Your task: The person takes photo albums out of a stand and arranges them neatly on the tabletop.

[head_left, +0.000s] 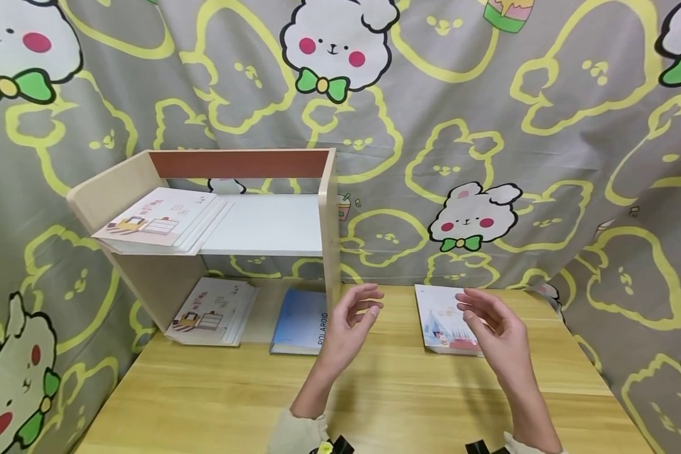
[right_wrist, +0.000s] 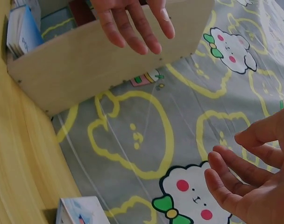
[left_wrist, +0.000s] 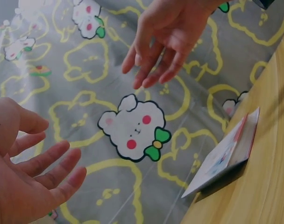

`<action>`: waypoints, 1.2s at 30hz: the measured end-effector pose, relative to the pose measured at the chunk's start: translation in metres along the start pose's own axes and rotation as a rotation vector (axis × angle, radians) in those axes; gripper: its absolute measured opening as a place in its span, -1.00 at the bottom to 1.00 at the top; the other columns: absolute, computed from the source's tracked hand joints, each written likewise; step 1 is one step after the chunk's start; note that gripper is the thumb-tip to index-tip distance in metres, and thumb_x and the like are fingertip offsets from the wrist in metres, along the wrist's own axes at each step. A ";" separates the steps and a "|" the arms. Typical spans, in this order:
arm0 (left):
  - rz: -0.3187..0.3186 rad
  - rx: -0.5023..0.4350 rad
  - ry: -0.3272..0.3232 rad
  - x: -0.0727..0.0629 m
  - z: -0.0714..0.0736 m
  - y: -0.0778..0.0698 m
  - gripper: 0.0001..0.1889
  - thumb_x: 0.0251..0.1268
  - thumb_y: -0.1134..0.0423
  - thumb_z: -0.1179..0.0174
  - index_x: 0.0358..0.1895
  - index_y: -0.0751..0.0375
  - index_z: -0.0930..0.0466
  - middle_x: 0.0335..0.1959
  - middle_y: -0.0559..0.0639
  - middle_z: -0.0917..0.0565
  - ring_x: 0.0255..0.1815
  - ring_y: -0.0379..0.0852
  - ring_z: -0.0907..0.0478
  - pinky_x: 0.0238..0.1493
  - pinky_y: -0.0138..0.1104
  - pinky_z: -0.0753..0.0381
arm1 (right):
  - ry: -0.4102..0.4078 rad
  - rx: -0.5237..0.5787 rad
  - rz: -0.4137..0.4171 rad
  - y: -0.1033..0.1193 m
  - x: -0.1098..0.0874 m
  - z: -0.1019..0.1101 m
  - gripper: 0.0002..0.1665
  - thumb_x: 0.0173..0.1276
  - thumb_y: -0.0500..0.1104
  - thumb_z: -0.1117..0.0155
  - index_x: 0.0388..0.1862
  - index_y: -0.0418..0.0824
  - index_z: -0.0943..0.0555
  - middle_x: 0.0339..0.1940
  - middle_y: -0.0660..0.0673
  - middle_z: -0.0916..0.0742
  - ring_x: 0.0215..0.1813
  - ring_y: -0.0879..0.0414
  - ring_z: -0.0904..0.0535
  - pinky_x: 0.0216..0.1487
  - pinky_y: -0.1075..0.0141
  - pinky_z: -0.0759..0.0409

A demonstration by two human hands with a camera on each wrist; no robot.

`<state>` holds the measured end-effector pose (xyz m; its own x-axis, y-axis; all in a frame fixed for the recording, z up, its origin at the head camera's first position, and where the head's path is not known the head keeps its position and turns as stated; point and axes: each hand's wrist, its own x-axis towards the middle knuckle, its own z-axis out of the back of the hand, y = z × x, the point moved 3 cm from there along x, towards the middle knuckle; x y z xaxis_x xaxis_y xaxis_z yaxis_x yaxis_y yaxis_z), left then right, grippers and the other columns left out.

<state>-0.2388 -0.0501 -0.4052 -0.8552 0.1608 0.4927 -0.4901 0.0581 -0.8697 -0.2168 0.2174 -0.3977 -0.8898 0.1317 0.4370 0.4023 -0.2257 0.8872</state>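
Both hands hover above the wooden table, holding nothing, their fingers loosely bent. My left hand is in front of the shelf's right side panel, near a blue book marked POLAROID on the bottom level. Over the right part of a white illustrated book, which lies flat on the table, is my right hand; a gap shows between that hand and the book in the left wrist view. In the right wrist view, only a corner of this book shows.
A small wooden shelf stands at the back left. White illustrated books lie stacked on its upper board and on its lower level. A grey cartoon curtain hangs behind the table and along its sides.
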 end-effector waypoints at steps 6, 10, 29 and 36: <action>-0.030 0.001 0.000 -0.003 0.012 -0.005 -0.62 0.50 0.42 -0.18 0.31 0.16 -0.51 0.14 0.20 -0.65 0.12 0.23 -0.63 0.06 -0.21 -0.70 | 0.002 0.027 0.007 0.008 -0.001 -0.010 -0.58 0.48 -0.39 -0.26 0.29 -0.38 -0.56 0.10 -0.20 -0.76 0.07 0.16 -0.71 0.07 0.48 -0.63; -0.039 0.021 0.000 -0.006 0.017 -0.007 -0.62 0.51 0.40 -0.19 0.31 0.12 -0.52 0.13 0.10 -0.66 0.11 0.14 -0.65 0.05 -0.23 -0.70 | -0.014 0.049 0.008 0.012 -0.001 -0.013 -0.59 0.48 -0.40 -0.26 0.27 -0.39 -0.57 0.08 -0.22 -0.76 0.05 0.13 -0.72 0.06 0.46 -0.64; -0.100 0.138 -0.045 -0.021 0.052 -0.021 -0.63 0.51 0.41 -0.17 0.31 0.19 -0.51 0.14 0.10 -0.66 0.09 0.17 -0.65 0.04 -0.24 -0.69 | 0.041 0.113 0.021 0.023 -0.006 -0.041 -0.63 0.49 -0.37 -0.26 0.25 -0.31 -0.59 0.11 -0.31 -0.73 0.08 0.10 -0.72 0.08 0.41 -0.66; -0.127 0.140 -0.077 -0.027 0.073 -0.025 -0.65 0.52 0.44 -0.15 0.30 0.35 -0.49 0.14 0.27 -0.64 0.10 0.34 -0.61 0.10 -0.31 -0.66 | 0.059 0.161 0.018 0.027 -0.010 -0.056 -0.61 0.49 -0.37 -0.26 0.26 -0.29 -0.58 0.12 -0.30 -0.73 0.10 0.02 -0.72 0.10 0.37 -0.66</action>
<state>-0.2160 -0.1274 -0.3948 -0.7930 0.0851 0.6033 -0.6086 -0.0652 -0.7908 -0.2093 0.1557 -0.3864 -0.8912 0.0705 0.4481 0.4437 -0.0694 0.8935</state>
